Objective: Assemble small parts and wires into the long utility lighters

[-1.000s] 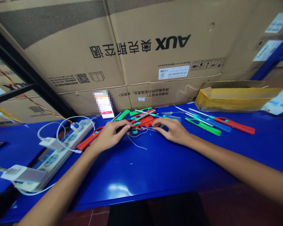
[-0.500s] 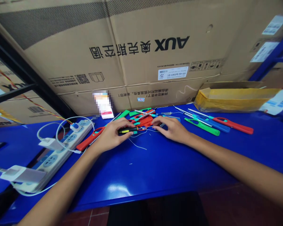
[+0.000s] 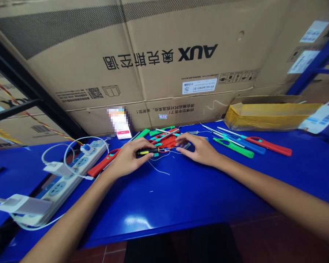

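Note:
My left hand (image 3: 130, 155) is closed around the black and yellow handle of a screwdriver (image 3: 147, 151), whose shaft points right. Across from it, my right hand (image 3: 199, 149) has its thumb and index finger apart near the screwdriver's tip, with no object visible between them. Red plastic casing parts (image 3: 168, 141) lie just behind the shaft, between the two hands. Thin pale wire (image 3: 159, 170) curls on the table in front of them. A small clear piece (image 3: 186, 146) sits by the right fingers, partly hidden.
Red, blue and green long-necked lighters (image 3: 270, 146) lie on the right, another red lighter (image 3: 102, 163) on the left. A power strip (image 3: 68, 182) with chargers and cables stands left of the left forearm. A phone (image 3: 120, 124) leans against the cardboard (image 3: 159, 33); a yellow-taped box (image 3: 268, 116) stands back right.
My right thumb and index finger have parted slightly. The left hand keeps its hold on the screwdriver, and the whole view has shifted a little.

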{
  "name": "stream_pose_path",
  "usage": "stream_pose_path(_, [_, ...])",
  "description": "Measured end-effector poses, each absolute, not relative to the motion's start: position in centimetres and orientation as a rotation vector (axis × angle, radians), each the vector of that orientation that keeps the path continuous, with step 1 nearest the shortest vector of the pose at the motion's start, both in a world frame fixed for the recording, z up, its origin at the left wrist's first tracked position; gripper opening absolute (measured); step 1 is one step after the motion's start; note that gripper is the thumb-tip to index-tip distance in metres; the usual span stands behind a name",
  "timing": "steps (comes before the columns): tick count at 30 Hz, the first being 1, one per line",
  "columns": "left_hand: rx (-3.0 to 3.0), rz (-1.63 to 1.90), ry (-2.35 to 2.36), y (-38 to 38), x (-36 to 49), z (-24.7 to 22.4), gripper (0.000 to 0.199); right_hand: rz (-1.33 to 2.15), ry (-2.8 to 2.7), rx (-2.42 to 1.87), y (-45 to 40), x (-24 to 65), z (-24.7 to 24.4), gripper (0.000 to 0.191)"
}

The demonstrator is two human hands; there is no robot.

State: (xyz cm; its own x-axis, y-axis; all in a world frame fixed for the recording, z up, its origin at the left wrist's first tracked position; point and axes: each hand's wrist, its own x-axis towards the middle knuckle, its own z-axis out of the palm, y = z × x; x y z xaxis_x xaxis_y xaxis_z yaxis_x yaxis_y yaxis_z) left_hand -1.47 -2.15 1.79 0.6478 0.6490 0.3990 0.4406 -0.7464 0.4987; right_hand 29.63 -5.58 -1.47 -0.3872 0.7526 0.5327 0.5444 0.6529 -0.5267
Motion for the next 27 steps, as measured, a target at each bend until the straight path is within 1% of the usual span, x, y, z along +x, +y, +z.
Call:
stream_pose_path(5, [2.490, 0.825, 0.915, -2.1, -1.6, 2.0, 0.022, 0.222, -2.039, -1.084, -5.2, 30.2, -1.1, 0.022])
stream_pose_path(11, [2.392, 0.940, 1.070, -1.1, -2.3, 1.4, 0.025, 0.094, -2.082, -1.143, -4.1, 31.0, -2.0, 0.022])
stream_pose_path(16, [2.330, 0.980, 1.175, -0.4, -2.9, 1.0, 0.026, -0.121, -2.207, -1.177, -3.5, 31.4, -2.5, 0.027])
stream_pose_path(19, [2.316, 0.984, 1.226, -0.2, -2.9, 1.0, 0.028, -0.225, -2.223, -1.282, -3.1, 31.9, -2.6, 0.025])
stream_pose_path(24, [2.305, 0.982, 1.207, -0.2, -2.7, 0.8, 0.028, -0.219, -2.258, -1.359, -2.1, 33.2, -3.4, 0.022])
stream_pose_path(27, [2.315, 0.959, 1.202, -0.5, -2.4, 0.9, 0.027, -0.203, -2.252, -1.373, -1.7, 33.6, -3.8, 0.024])
